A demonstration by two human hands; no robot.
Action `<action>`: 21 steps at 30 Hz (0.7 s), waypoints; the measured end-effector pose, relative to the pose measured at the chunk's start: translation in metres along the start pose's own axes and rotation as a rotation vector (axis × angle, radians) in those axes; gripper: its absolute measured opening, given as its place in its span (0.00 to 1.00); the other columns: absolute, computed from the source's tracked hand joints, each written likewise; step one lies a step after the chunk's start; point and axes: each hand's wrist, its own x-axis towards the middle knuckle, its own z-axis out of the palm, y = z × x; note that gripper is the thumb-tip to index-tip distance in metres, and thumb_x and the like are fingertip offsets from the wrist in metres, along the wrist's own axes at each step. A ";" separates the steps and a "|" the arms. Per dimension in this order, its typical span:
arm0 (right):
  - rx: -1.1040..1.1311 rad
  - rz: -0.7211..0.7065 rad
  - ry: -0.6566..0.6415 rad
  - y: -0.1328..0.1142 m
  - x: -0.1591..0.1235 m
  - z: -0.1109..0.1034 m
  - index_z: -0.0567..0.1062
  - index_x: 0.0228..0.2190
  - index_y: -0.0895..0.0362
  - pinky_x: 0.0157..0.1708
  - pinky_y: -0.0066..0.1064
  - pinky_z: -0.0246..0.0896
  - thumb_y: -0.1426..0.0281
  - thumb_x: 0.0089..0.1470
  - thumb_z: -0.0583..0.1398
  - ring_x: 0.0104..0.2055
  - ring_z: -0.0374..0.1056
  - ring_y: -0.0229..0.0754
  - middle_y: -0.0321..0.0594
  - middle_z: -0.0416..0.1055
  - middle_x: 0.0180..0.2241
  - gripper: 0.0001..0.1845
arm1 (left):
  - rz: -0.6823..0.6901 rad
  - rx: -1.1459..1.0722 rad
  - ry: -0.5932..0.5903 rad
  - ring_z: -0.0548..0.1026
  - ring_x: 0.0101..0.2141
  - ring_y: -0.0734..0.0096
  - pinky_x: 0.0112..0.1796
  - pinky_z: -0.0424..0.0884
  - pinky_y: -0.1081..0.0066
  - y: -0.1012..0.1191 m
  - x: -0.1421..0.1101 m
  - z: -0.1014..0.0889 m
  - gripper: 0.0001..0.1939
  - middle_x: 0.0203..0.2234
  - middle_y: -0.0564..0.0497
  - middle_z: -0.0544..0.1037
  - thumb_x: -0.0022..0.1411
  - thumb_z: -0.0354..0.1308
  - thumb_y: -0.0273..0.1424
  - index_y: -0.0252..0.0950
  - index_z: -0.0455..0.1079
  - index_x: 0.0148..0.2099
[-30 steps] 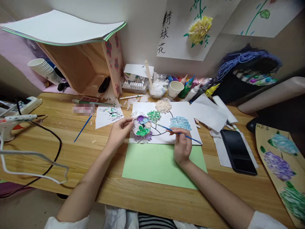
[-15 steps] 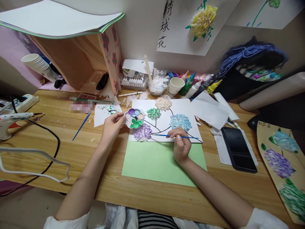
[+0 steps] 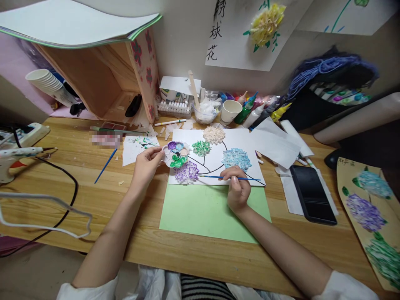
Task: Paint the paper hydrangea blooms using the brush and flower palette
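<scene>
My left hand (image 3: 148, 163) pinches the rim of a small round paint palette (image 3: 176, 154) with purple, blue and green paint in its wells. Held in my right hand (image 3: 237, 187) is a thin blue paintbrush (image 3: 246, 178), lying nearly level, its tip at the right edge of the purple paper flower (image 3: 186, 171). That flower is on a white sheet (image 3: 215, 180), together with a green flower (image 3: 201, 148), a cream flower (image 3: 214, 135) and a light blue flower (image 3: 236, 159), joined by black drawn stems. Light green paper (image 3: 212, 212) lies under the sheet.
A second brush (image 3: 106, 166) and a paint-stained paper (image 3: 140, 146) lie left. Behind stand a paper cup (image 3: 231, 111), a bowl of white scraps (image 3: 207, 111) and paint bottles (image 3: 253, 116). A phone (image 3: 312, 193) is right; a glue gun (image 3: 21, 154) with a cable is far left.
The brush tip has shifted very slightly at the purple flower's right edge. Both hands keep their holds and almost the same places; the view has tilted a little.
</scene>
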 end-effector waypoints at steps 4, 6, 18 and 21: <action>-0.012 0.012 -0.074 -0.001 0.000 0.000 0.68 0.25 0.54 0.35 0.37 0.54 0.71 0.59 0.49 0.28 0.64 0.41 0.35 0.68 0.23 0.13 | -0.001 0.009 0.003 0.76 0.32 0.70 0.34 0.74 0.73 0.001 -0.001 -0.001 0.22 0.32 0.49 0.79 0.43 0.65 0.39 0.31 0.74 0.40; -0.003 0.010 -0.050 0.000 0.000 0.000 0.68 0.25 0.54 0.35 0.37 0.54 0.71 0.59 0.49 0.28 0.63 0.41 0.35 0.68 0.23 0.13 | 0.002 -0.002 0.008 0.76 0.32 0.70 0.34 0.74 0.72 0.001 0.001 -0.002 0.22 0.32 0.49 0.79 0.43 0.65 0.39 0.31 0.74 0.39; 0.067 0.068 0.064 0.007 0.001 0.005 0.67 0.27 0.54 0.32 0.34 0.57 0.67 0.62 0.48 0.33 0.63 0.40 0.36 0.64 0.28 0.13 | 0.049 -0.100 0.032 0.76 0.29 0.69 0.33 0.75 0.69 0.000 0.010 -0.013 0.16 0.27 0.50 0.78 0.43 0.64 0.34 0.31 0.73 0.35; 0.002 -0.048 0.012 0.005 -0.001 0.005 0.70 0.33 0.54 0.32 0.36 0.59 0.69 0.63 0.47 0.34 0.64 0.41 0.39 0.68 0.32 0.13 | 0.033 -0.133 -0.017 0.76 0.28 0.70 0.31 0.75 0.70 0.001 0.008 -0.010 0.12 0.26 0.50 0.79 0.43 0.63 0.32 0.32 0.73 0.33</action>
